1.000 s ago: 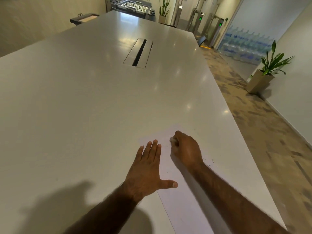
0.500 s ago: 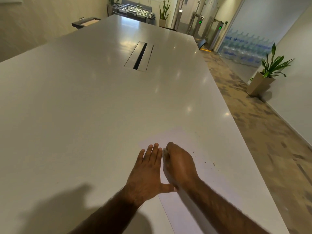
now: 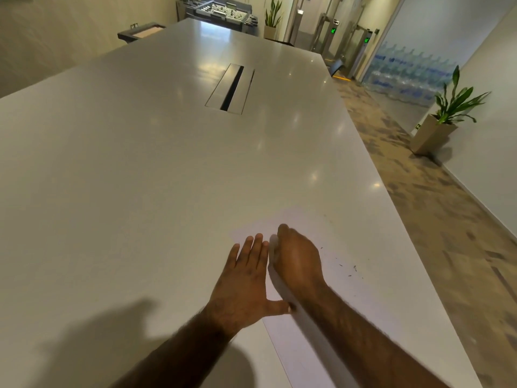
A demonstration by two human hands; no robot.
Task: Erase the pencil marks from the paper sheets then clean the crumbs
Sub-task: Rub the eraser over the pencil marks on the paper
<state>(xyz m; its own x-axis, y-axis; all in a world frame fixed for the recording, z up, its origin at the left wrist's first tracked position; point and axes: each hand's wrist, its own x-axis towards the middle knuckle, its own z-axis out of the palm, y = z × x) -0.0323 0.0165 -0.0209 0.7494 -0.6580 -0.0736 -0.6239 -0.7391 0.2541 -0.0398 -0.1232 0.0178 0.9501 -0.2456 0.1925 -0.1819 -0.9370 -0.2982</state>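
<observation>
A white paper sheet (image 3: 352,303) lies on the pale table (image 3: 140,177) near its right edge. My left hand (image 3: 243,281) presses flat on the sheet's left part, fingers straight and thumb spread. My right hand (image 3: 296,259) is curled into a fist on the paper, right beside my left fingertips. It grips a pale eraser (image 3: 272,243), of which only a blurred sliver shows at the fist's left side. Dark eraser crumbs (image 3: 349,271) are scattered on the sheet to the right of my right hand. Any pencil marks under the hands are hidden.
The table's right edge (image 3: 419,247) runs close to the paper, with patterned floor beyond it. A cable slot (image 3: 230,89) sits in the far middle of the table. A potted plant (image 3: 436,127) stands by the right wall.
My right fist slid left and slightly toward me across the paper, ending against my left fingertips. My left hand stayed pressed in place.
</observation>
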